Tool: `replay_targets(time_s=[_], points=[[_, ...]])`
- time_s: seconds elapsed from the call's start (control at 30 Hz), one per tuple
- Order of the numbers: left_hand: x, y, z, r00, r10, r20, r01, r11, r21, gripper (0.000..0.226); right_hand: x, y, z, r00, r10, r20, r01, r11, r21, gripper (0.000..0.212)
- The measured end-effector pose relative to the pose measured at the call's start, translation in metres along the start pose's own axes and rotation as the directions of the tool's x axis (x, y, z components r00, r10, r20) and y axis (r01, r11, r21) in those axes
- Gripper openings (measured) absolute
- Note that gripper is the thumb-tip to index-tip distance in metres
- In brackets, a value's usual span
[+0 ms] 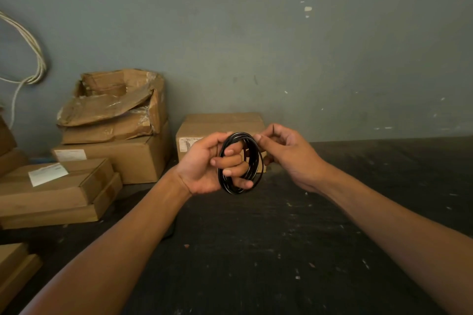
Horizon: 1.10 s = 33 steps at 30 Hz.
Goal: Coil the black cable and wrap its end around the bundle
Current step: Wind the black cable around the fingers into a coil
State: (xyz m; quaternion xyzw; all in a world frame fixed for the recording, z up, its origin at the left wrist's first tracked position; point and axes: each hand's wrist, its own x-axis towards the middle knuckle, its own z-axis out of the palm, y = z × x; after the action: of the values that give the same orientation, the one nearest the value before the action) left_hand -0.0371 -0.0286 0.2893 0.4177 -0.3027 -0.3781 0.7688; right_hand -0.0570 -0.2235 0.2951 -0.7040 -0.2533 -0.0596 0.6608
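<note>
Black cable (pixel 252 158) sits coiled in several upright loops, held in the air above the dark table (pixel 281 238) and in front of a closed cardboard box (pixel 220 124). Our left hand (pixel 204 163) has its fingers (pixel 234 161) threaded through the middle of the coil and curled back toward the palm, so the grip is closed on the bundle, with loops running across the knuckles and below the little finger. Pale glints run along the strands at the top and at the lower left of the coil.

Our right hand (pixel 286 151) is at the upper right edge of the loops, thumb and forefinger pinched narrowly together right against the cable; we cannot tell whether a strand or the free end lies between them, as it is too small to make out. The other fingers of that hand are loosely curled.

To the left stand stacked cardboard boxes (pixel 112 135), the top one torn open, some with white labels. A pale cord (pixel 35 59) hangs in loops on the grey wall (pixel 256 33) at far left.
</note>
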Motion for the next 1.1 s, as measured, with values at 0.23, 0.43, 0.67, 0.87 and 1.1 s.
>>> replay_targets(time_s=[0.23, 0.43, 0.67, 0.87, 1.1], points=[[0.001, -0.003, -0.002, 0.965, 0.042, -0.257, -0.019, 0.995, 0.094, 0.043, -0.002, -0.003, 0.005, 0.997, 0.077, 0.003, -0.077, 0.992, 0.103, 0.009], [0.009, -0.008, 0.005, 0.837, 0.116, -0.535, -0.011, 0.981, 0.195, 0.053, -0.004, 0.000, 0.012, 0.998, 0.048, -0.040, -0.046, 0.998, 0.043, 0.013], [0.018, -0.016, 0.010, 0.705, 0.214, -0.676, -0.027, 0.961, 0.275, 0.051, -0.011, 0.009, 0.016, 0.996, -0.018, -0.082, 0.013, 0.998, -0.055, 0.020], [0.022, -0.030, 0.008, 0.660, 0.291, -0.693, -0.001, 0.923, 0.386, 0.043, -0.010, 0.012, 0.013, 0.987, 0.017, -0.158, -0.032, 0.996, -0.089, 0.020], [0.015, -0.043, 0.006, 0.700, 0.529, -0.480, -0.012, 0.680, 0.733, 0.028, -0.008, 0.012, 0.001, 0.986, 0.033, -0.164, -0.068, 0.975, -0.212, 0.018]])
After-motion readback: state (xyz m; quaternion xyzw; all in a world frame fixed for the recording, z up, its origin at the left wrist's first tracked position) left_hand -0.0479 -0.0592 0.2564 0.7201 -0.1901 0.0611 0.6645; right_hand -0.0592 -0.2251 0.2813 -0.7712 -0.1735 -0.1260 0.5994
